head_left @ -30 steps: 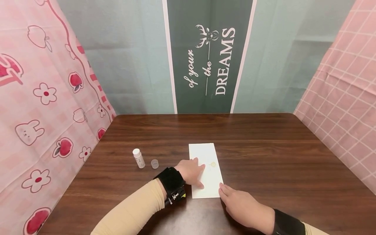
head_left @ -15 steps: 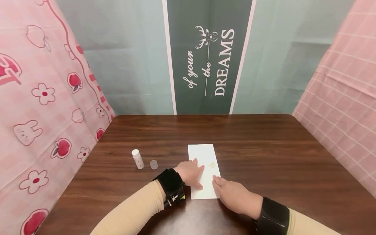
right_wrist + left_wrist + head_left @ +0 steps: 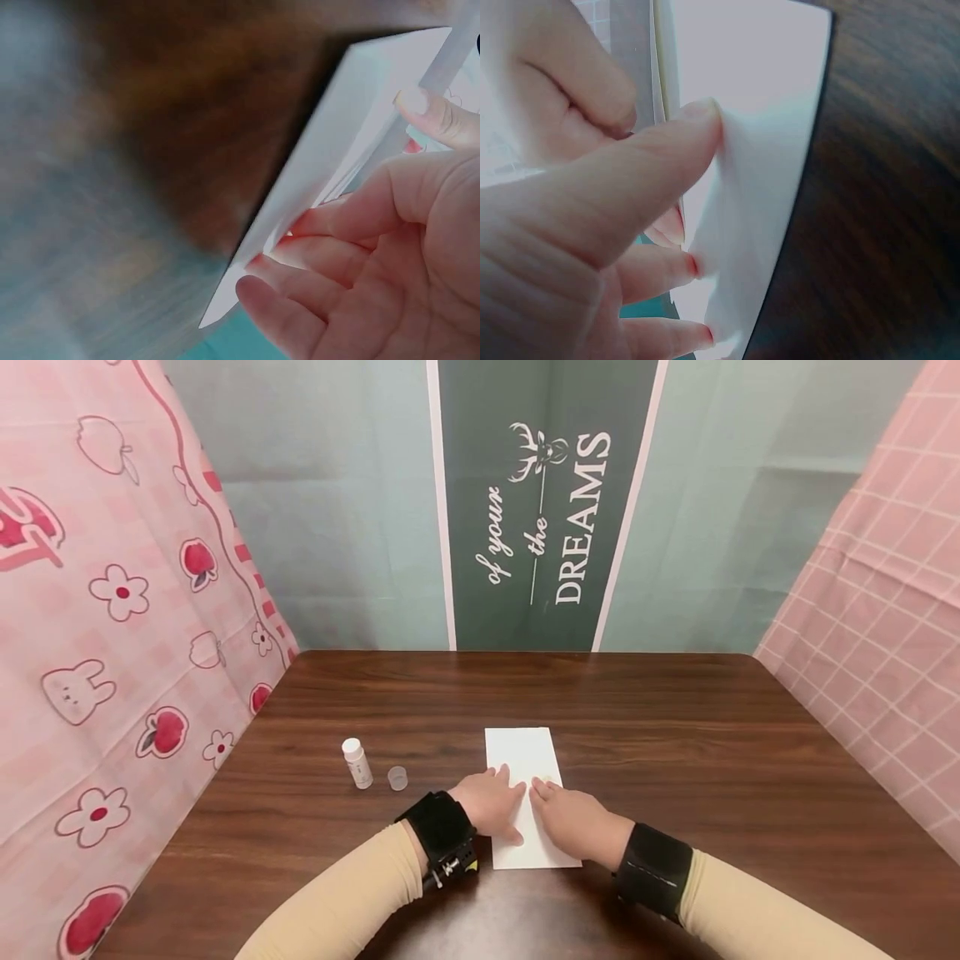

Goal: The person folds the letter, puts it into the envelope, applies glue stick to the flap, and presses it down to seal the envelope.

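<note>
A white sheet of paper (image 3: 517, 743) lies lengthwise on the table in the head view. My left hand (image 3: 489, 803) rests on its left half, fingers spread and the thumb towards the near end. From the right, my right hand (image 3: 573, 818) touches the paper with its fingers together, the tips close to the left fingers. These fingertips nearly cover a small pale-yellow mark on the sheet. In the left wrist view, the left thumb (image 3: 682, 146) lies on the paper. The right wrist view shows the right fingers (image 3: 322, 259) against the sheet, neither hand gripping it.
Left of the paper stands a small white bottle (image 3: 357, 764) with a white top. Beside it is a small clear cup or cap (image 3: 397, 778). The brown wooden table (image 3: 675, 735) meets pink cloths at both sides and a grey-green curtain (image 3: 337, 527) behind.
My right hand has slid left and away from me, from the paper's near right edge onto its middle, partly covering the yellow mark. The left hand has stayed put.
</note>
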Tool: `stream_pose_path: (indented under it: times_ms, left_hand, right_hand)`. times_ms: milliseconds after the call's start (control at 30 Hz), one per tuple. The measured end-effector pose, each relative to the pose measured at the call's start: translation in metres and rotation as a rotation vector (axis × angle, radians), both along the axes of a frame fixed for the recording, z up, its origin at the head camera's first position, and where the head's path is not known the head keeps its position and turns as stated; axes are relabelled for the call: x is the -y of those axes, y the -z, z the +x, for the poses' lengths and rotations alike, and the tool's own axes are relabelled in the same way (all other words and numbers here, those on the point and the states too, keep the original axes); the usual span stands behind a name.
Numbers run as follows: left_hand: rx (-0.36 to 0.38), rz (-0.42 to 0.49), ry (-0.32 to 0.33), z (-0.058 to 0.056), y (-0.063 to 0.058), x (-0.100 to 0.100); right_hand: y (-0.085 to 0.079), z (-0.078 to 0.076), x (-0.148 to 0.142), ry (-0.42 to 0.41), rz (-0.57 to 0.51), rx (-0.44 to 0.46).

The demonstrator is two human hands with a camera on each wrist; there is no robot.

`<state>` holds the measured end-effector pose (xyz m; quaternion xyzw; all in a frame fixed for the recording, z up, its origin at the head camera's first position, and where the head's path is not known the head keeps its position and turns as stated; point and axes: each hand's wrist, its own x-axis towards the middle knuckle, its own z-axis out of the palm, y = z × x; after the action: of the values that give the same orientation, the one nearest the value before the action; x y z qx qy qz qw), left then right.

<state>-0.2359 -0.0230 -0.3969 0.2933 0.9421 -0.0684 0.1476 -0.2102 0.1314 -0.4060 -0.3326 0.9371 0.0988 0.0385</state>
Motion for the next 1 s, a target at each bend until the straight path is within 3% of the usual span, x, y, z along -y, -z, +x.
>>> stream_pose_path:
  times_ms: [300,600,767,1000]
  left_hand:
    - [0.009,0.008,-0.007,-0.002,0.001,0.003]
    - [-0.008,-0.005,0.025,-0.003,0.001,-0.001]
    - [-0.01,-0.018,0.034,-0.004,0.002,-0.002]
    - [-0.005,-0.009,0.033,-0.005,0.003,-0.001]
  right_hand:
    - [-0.003,-0.009,0.006,0.008,0.054,0.015]
    - [-0.002,-0.028,0.007,0.091,-0.011,0.068]
    - [-0.001,-0.046,0.007,0.118,-0.042,0.088]
    - [0.001,-0.075,0.003,0.086,-0.003,0.064]
